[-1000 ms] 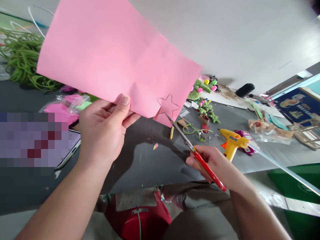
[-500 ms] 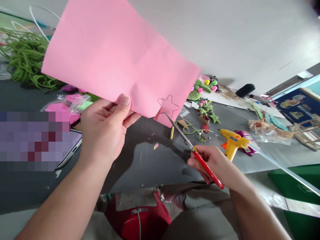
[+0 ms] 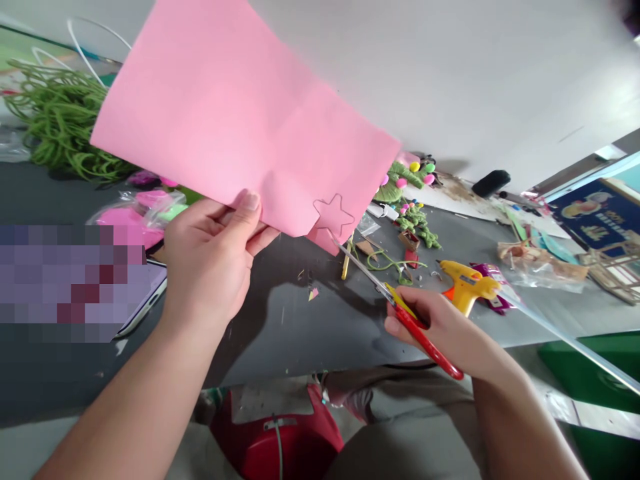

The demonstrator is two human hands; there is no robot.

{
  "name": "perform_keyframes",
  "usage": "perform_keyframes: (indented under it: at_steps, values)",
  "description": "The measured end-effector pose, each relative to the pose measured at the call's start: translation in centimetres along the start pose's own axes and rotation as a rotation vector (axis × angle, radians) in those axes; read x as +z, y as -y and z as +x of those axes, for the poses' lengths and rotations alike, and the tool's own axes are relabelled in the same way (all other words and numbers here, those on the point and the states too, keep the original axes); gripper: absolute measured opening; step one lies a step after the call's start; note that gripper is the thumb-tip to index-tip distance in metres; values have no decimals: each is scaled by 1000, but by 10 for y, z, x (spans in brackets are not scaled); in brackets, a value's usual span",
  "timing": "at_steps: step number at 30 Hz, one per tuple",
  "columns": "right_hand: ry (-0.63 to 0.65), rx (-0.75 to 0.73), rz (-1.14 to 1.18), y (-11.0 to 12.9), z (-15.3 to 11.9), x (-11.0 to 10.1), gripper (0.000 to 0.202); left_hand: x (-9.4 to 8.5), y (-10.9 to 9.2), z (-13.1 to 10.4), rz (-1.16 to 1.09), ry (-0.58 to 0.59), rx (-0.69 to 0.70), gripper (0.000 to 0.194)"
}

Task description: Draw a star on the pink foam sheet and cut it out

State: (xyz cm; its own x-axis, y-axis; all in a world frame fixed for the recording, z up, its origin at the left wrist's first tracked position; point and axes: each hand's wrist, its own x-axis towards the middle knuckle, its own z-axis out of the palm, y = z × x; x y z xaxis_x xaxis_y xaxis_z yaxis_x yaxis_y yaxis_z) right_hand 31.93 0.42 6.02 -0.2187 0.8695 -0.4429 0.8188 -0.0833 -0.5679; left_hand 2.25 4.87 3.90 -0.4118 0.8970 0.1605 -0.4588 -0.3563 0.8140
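A large pink sheet (image 3: 220, 120) is pinched at its lower edge by my left hand (image 3: 215, 260), thumb on top. Near the sheet's lower right corner a star outline (image 3: 335, 213) is drawn, and a cut runs into the sheet just left of it. My right hand (image 3: 435, 320) is closed round the red and yellow handles of a pair of scissors (image 3: 425, 339). The blade tips touch the sheet's lower edge, just below the star.
A yellow glue gun (image 3: 467, 283) lies on the grey table (image 3: 280, 333) at the right. Green cord (image 3: 65, 127), pink packets (image 3: 130, 217) and a blurred-out tablet-like device are at the left. Green figures with pompoms (image 3: 415, 220) stand behind. A red stool (image 3: 280, 440) is below.
My right hand and the scissors handles have shifted slightly right and down, and a yellow handle now shows. The sheet's lower right part has tilted a little; my left hand has barely moved.
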Motion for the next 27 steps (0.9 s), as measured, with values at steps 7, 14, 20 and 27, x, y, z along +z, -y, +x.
perform_keyframes:
  at_steps: [7, 14, 20, 27]
  values:
    - [-161, -15, -134, 5, 9, 3, 26, -1, -4, 4, -40, -68, 42, 16]
    - [-292, -254, -125, 39, 21, 25, 35, 10, -2, -10, -91, -41, -95, 15]
    - [-266, -446, 472, 61, 28, 23, 32, 24, 10, -28, -80, -61, -226, 15]
    - [-331, -386, 867, 67, 49, 40, 34, 25, 23, -32, -79, -81, -268, 13]
